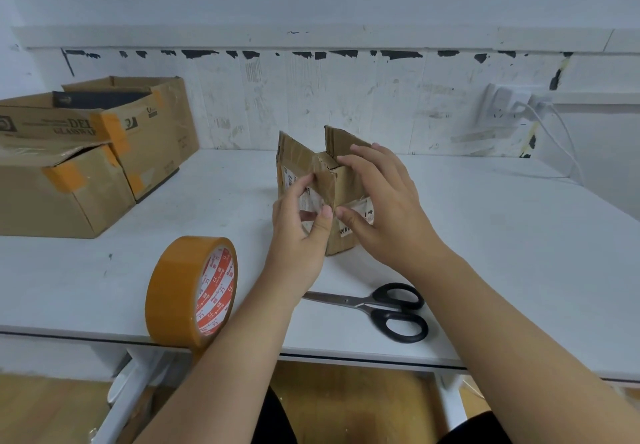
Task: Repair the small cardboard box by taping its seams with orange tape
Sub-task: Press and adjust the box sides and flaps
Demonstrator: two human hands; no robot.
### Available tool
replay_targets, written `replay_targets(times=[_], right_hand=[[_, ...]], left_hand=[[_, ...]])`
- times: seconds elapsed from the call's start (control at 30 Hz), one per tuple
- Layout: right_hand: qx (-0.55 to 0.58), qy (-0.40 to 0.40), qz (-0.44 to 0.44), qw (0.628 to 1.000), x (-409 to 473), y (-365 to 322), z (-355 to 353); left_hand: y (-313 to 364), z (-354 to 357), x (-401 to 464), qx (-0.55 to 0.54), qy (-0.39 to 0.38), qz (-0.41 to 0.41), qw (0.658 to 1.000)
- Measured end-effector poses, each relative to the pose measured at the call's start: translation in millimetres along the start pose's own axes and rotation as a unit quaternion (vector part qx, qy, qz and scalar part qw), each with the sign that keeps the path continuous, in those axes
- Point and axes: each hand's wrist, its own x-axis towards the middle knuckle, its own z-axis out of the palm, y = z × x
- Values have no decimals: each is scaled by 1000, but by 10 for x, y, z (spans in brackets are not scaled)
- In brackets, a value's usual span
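Observation:
A small worn cardboard box (341, 180) stands on the white table (502, 253) with its top flaps up and paper labels on its sides. My left hand (299, 228) pinches the front corner flap of the box between thumb and fingers. My right hand (381, 201) lies flat against the box's right side, with its thumb at the front corner. A roll of orange tape (188, 293) stands on edge at the table's front edge, left of my left forearm.
Black-handled scissors (384, 308) lie shut on the table between my forearms. Two larger cardboard boxes (86, 152) patched with orange tape sit at the back left. A wall socket with white cables (512, 107) is at the back right.

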Motion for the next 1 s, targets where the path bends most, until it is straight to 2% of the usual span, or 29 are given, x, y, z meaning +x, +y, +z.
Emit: replay_targets(times=[0.33, 0.63, 1.0], right_hand=[[0, -21, -14, 1000, -39, 46, -48], [-30, 23, -5, 999, -16, -39, 27], [-6, -7, 8, 1000, -46, -42, -21]], left_hand=[[-35, -6, -4, -26, -1, -13, 1000], [-32, 4, 9, -16, -4, -12, 1000], [-24, -11, -16, -19, -3, -25, 1000]])
